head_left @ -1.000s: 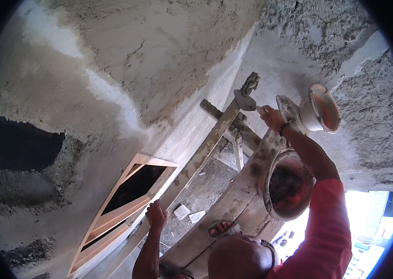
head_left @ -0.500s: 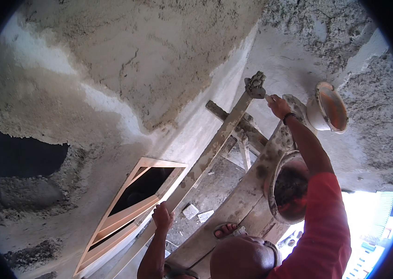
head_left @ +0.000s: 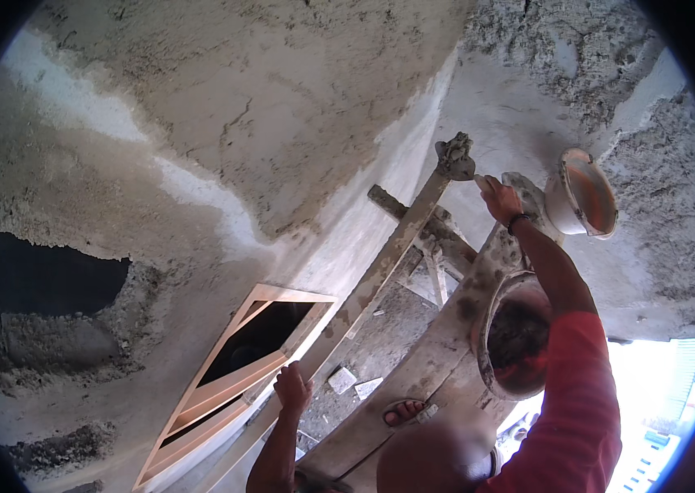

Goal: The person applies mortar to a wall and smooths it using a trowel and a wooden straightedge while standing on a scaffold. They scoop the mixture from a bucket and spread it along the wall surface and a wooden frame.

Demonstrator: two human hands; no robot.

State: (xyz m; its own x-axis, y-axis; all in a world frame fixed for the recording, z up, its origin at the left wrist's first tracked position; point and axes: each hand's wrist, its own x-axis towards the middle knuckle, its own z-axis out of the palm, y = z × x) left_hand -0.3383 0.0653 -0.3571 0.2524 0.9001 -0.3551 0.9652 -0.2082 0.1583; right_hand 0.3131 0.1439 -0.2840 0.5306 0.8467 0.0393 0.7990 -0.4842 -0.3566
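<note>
My right hand point(head_left: 502, 201) is wrapped round the handle of a trowel point(head_left: 464, 171), whose blade carries a lump of wet grey mortar point(head_left: 456, 148). The blade lies against the far end of a long, mortar-stained wooden straightedge point(head_left: 380, 263). Lower down, my left hand point(head_left: 292, 388) grips that straightedge, which slants from lower left to upper right beside the wall. A dark bracelet circles my right wrist, and a red sleeve covers the upper arm.
Wide scaffold planks point(head_left: 421, 366) run below, with a sandalled foot point(head_left: 405, 412) on them. A bucket point(head_left: 491, 337) with a dark inside and a pale basin point(head_left: 557, 205) stand near my right arm. A wooden window frame point(head_left: 187, 407) is set in the partly plastered wall point(head_left: 306, 107).
The whole view has shifted slightly, so things sit a little lower and further right. Both hands keep their grips, and the trowel stays at the straightedge's far end.
</note>
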